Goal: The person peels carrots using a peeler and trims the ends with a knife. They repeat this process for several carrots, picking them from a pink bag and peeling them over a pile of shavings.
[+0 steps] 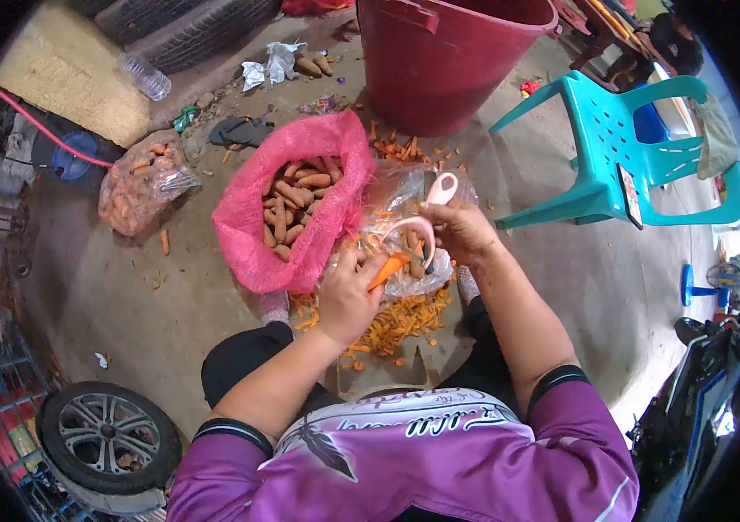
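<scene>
My left hand (351, 294) is closed around a bright orange peeled carrot (388, 271), which points up and to the right. In my right hand (460, 230) is a pale pink peeler (443, 188), its handle end sticking up past my fingers and its curved head right by the carrot. Below both hands a heap of orange peelings (405, 327) lies on the floor between my feet. A clear plastic bag (400, 184) spreads out behind the peeler. Just left of it, a pink mesh sack (240, 209) stands open, full of unpeeled carrots (293, 202).
A large red tub (448, 70) stands beyond the sack. To the right is a teal plastic chair (592, 130) with a phone-like object (629, 197) on it. A clear bag of carrots (144, 187) sits at left. A motorcycle (692, 400) and a wheel (109, 431) flank me.
</scene>
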The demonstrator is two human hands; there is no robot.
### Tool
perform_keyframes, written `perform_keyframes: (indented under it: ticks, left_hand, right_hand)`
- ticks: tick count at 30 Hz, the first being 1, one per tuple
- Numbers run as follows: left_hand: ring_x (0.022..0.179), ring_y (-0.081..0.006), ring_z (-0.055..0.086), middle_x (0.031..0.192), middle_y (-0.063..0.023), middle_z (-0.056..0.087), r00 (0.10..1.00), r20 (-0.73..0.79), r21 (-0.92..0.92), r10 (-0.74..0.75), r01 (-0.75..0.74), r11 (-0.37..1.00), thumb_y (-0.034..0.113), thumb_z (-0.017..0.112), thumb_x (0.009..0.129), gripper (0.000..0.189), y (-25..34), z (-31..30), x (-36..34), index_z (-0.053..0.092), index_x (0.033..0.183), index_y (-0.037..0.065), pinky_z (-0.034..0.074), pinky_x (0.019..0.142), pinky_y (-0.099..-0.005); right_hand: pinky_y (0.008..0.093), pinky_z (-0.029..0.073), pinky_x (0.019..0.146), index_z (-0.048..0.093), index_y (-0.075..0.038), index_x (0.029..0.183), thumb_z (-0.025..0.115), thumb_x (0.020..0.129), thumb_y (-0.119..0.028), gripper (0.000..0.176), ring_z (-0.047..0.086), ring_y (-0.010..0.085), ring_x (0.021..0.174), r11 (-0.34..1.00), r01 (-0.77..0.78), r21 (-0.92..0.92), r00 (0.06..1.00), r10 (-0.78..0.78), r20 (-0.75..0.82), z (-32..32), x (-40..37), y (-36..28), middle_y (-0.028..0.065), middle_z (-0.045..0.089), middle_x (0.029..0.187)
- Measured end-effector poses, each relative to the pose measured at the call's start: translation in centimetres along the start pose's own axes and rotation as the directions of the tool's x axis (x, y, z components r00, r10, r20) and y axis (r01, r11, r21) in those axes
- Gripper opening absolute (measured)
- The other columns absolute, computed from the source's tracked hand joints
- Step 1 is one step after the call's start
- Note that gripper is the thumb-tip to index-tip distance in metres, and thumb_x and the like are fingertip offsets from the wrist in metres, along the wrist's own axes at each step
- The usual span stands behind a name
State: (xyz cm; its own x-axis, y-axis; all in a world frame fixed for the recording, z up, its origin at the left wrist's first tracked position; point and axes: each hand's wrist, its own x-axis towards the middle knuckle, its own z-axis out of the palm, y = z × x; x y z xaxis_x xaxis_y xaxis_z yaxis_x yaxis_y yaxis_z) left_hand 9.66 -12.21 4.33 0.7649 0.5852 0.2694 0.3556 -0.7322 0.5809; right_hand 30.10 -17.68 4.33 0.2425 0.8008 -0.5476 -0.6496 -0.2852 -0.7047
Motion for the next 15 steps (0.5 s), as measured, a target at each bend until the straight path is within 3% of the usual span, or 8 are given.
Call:
perform_keyframes:
  ticks: [3, 4, 5, 8, 9, 15]
  left_hand:
    - [0.073, -0.0269, 0.048, 0.078, -0.0088, 0.045, 0.999, -0.012, -0.005, 0.037, -0.037, 0.999, 0.007, 0.064, 0.06, 0.037, 0.0, 0.0, 0.0, 0.059, 0.097, 0.008, 0.041, 0.064, -0.0354]
    - [0.074, -0.0261, 0.049, 0.079, -0.0095, 0.046, 1.0, 0.007, -0.082, -0.012, 0.013, 0.997, 0.007, 0.065, 0.061, 0.036, 0.0, 0.0, 0.1, 0.058, 0.096, 0.006, 0.041, 0.065, -0.0337]
    - [0.074, -0.0252, 0.05, 0.08, -0.0103, 0.047, 0.998, 0.03, -0.157, -0.059, 0.063, 0.986, 0.006, 0.066, 0.061, 0.035, 0.1, -0.2, 0.1, 0.058, 0.096, 0.003, 0.042, 0.066, -0.0321]
    - [0.075, -0.0212, 0.051, 0.082, -0.01, 0.048, 0.985, 0.117, -0.353, -0.125, 0.159, 0.922, 0.006, 0.067, 0.062, 0.037, -0.9, 0.1, 0.3, 0.057, 0.097, -0.001, 0.042, 0.068, -0.0278]
    - [0.076, -0.0197, 0.051, 0.082, -0.0095, 0.048, 0.98, 0.149, -0.41, -0.133, 0.183, 0.893, 0.006, 0.067, 0.063, 0.038, -1.3, 0.4, 0.3, 0.057, 0.098, -0.002, 0.042, 0.069, -0.0265]
    - [0.082, -0.0146, 0.048, 0.086, -0.0055, 0.048, 0.95, 0.25, -0.603, -0.186, 0.303, 0.738, 0.004, 0.066, 0.067, 0.036, -1.1, 0.6, 0.3, 0.056, 0.101, -0.002, 0.039, 0.074, -0.0235]
  right_hand:
    - [0.0267, 0.047, 0.061, 0.053, -0.001, 0.088, 0.062, 0.074, -0.015, 0.022, 0.056, 0.0149, 0.066, 0.996, 0.008, -0.084, 0.992, -0.019, -0.122, -1.7, 1.5, 0.5, 0.0059, 0.058, 0.076]
    - [0.0272, 0.047, 0.062, 0.052, -0.001, 0.088, 0.062, 0.074, -0.015, 0.022, 0.056, 0.015, 0.066, 0.994, 0.025, -0.111, 0.983, -0.045, -0.176, -2.3, 1.8, 0.3, 0.0058, 0.058, 0.076]
    - [0.0244, 0.045, 0.055, 0.053, -0.001, 0.086, 0.061, 0.075, -0.015, 0.02, 0.055, 0.0145, 0.063, 0.998, 0.053, -0.034, 0.98, -0.059, -0.189, -2.9, 1.8, 0.2, 0.0074, 0.057, 0.077]
    - [0.0258, 0.045, 0.058, 0.051, -0.002, 0.092, 0.061, 0.075, -0.017, 0.025, 0.056, 0.0151, 0.069, 0.986, 0.131, 0.105, 0.99, -0.124, -0.074, -1.5, 0.8, -0.2, 0.0076, 0.057, 0.081]
    - [0.0267, 0.045, 0.06, 0.05, -0.003, 0.096, 0.062, 0.075, -0.018, 0.028, 0.055, 0.0149, 0.072, 0.986, 0.087, 0.142, 0.993, -0.097, 0.069, -1.3, 0.5, -0.3, 0.0071, 0.057, 0.083]
    - [0.0291, 0.045, 0.061, 0.05, -0.001, 0.093, 0.062, 0.074, -0.015, 0.027, 0.056, 0.0164, 0.072, 0.995, 0.091, 0.043, 0.994, -0.093, 0.053, -1.5, 1.2, -0.1, 0.0072, 0.057, 0.082]
